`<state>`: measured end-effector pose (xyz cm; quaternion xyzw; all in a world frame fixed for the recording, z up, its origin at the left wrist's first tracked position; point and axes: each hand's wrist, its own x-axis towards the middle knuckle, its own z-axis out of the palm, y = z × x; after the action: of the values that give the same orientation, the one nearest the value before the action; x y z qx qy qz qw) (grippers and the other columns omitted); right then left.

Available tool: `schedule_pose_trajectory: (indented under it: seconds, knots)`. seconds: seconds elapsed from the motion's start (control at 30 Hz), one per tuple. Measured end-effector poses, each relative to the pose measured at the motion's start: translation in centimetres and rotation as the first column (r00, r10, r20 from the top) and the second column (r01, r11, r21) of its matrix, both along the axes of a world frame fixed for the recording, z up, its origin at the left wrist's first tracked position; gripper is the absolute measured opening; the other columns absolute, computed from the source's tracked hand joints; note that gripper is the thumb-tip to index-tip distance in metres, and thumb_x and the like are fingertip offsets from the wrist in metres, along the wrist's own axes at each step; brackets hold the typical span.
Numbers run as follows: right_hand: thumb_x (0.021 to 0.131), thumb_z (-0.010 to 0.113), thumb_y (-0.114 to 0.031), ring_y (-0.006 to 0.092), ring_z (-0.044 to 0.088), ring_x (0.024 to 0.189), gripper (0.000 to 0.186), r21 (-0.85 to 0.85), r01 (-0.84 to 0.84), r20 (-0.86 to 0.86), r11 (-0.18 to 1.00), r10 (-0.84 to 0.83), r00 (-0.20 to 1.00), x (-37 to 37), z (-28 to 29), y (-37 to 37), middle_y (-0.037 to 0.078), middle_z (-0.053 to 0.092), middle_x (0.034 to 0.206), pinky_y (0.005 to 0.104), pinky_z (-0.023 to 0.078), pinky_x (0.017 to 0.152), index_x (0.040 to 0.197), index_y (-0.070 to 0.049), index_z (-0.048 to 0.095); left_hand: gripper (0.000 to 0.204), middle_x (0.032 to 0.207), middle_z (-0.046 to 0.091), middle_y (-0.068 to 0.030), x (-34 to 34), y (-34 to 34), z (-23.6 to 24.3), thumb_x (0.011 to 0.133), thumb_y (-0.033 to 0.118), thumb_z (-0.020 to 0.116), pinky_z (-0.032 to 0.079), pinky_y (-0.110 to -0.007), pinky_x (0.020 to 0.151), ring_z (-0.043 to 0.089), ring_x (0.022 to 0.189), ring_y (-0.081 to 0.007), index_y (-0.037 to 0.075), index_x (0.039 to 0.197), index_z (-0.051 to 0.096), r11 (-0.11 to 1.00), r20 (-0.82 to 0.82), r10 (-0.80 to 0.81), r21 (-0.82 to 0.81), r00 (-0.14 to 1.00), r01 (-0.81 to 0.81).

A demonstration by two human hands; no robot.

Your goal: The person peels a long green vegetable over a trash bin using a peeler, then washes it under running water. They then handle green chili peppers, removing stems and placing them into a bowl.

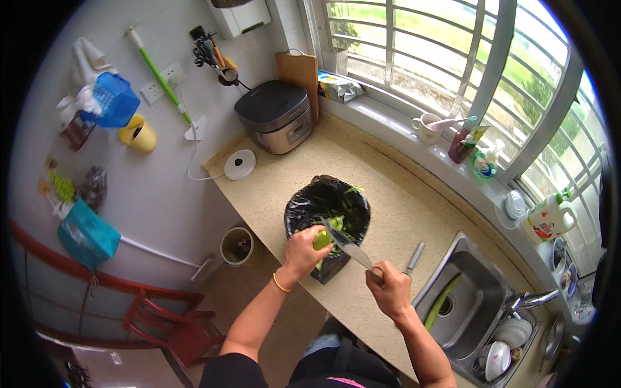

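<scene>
Nearest, lower centre: both forearms reach up from the lower edge. Left hand (301,251), yellow band on wrist, grasping a short bright-green vegetable piece (322,240), just left of frame centre, above the bin's mouth. Right hand (391,288) clenched round the handle of a kitchen knife with a broad grey metal blade (349,247). Blade angles up-left, tip at the piece; can't tell if it's cutting in or only beside it.

Under the hands, at centre: open bin lined with a glossy black plastic bag (296,210), standing on the counter, loose green scraps (341,221) inside.

Right of the right hand: slim tool with a grey handle (416,257) on the speckled beige countertop (381,194), near the sink.

Lower right: stainless-steel sink (482,275), long curved green vegetable (443,302) lying in it, well apart from the hands. White bowls (497,359) stacked beside the basin.

Lower left of centre: cream round bucket (225,252) below counter level.

Farther, upper centre: grey-and-silver rice cooker (275,116) at the counter's far end, round white disc-shaped thing (240,164) beside it, brown wooden cutting board (301,70) upright behind.

Farthest, upper right: barred window (391,32), white mug (428,129) on its sill.
</scene>
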<state>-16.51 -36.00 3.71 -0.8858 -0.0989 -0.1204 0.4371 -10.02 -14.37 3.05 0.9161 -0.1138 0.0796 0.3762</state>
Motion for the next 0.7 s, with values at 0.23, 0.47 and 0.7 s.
schedule_pose_trajectory:
  seconds: [0.23, 0.47, 0.7]
  knots:
    - [0.072, 0.060, -0.015, 0.0311, 0.057, 0.060, 0.018, -0.202, -0.062, -0.109, 0.977, 0.040, 0.993, 5.2, -0.2, 7.2, 0.012, 0.056, 0.067, 0.0385, 0.044, 0.050, 0.079, -0.008, 0.046, 0.023, 0.074, 0.056, -0.0111, 3.3, 6.0, 0.5, 0.068, 0.017, 0.067, 0.045, -0.038, 0.057, 0.056, 0.065, -0.0311, 0.007, 0.082, 0.051, 1.000, -0.037, -0.018, 0.007, 0.999, 0.018]
    - [0.073, 0.060, -0.017, 0.0337, 0.056, 0.062, 0.021, -0.218, 0.005, -0.386, 0.976, -0.091, 0.918, 6.7, -2.0, 7.0, 0.015, 0.055, 0.064, 0.0397, 0.044, 0.053, 0.078, -0.004, 0.045, 0.030, 0.077, 0.058, -0.0101, 5.6, 7.7, 1.3, 0.067, 0.013, 0.068, 0.047, -0.035, 0.058, 0.058, 0.067, -0.0286, 0.009, 0.094, 0.056, 0.995, 0.068, 0.006, -0.095, 0.998, 0.001]
    - [0.075, 0.062, -0.014, 0.0106, 0.039, 0.048, 0.018, 0.106, 0.288, -0.374, 0.952, -0.230, 0.899, 4.9, -0.7, 6.8, 0.005, 0.042, 0.050, 0.0277, 0.037, 0.047, 0.069, -0.001, 0.050, 0.022, 0.088, 0.055, -0.0094, 9.8, 9.1, -1.0, 0.084, 0.017, 0.057, 0.048, -0.046, 0.082, 0.057, 0.085, -0.0220, 0.003, 0.095, 0.046, -0.252, -0.547, -0.286, -0.749, 0.787, -0.612]
